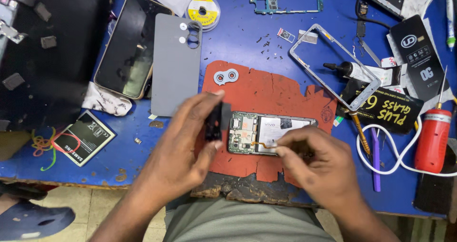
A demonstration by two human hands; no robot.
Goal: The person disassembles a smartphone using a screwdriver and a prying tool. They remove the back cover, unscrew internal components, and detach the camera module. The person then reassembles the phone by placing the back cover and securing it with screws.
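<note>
I am watching my left hand (183, 146) pinching a small black part (214, 123) between thumb and fingers, just left of the opened phone (271, 133) lying mid-frame on the red mat (266, 92). My right hand (316, 163) is pressing thumb and forefinger together on the orange flex cable (264, 145) at the phone's lower edge. The mat's near edge is overhanging the table (238, 37) toward my lap. Open room is lying on the mat above the phone; a grey back cover (173, 68) is crowding the left, a silver frame (333, 63) the right. The black part is blurred; my right hand is hiding the phone's lower right corner.
</note>
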